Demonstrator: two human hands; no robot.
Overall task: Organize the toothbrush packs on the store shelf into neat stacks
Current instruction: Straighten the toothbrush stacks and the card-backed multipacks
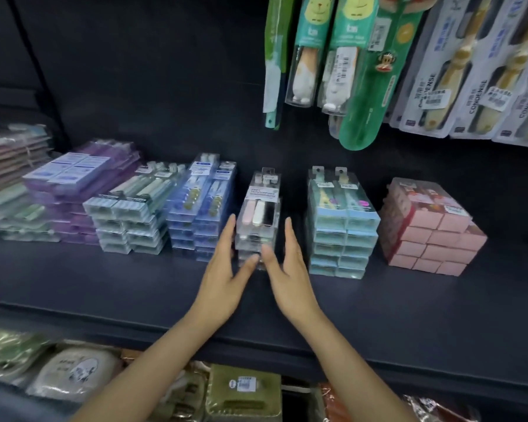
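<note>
Nearest, the left hand [223, 277] and right hand [290, 269] reach in with fingers straight and spread, flanking the clear stack [258, 220] at mid-shelf [104, 278], thumbs at its front. These clear packs look light, stiff and slick, likely to slide; squaring them by the long sides seems best. The top label reads "SOFT TOOTHBRUSH". Farther right, hanging packs [470, 95] read "CONDENSE".

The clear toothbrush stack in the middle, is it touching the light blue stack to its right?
Apart. The head view shows a strip of dark shelf between the clear toothbrush stack and the light blue stack.
</note>
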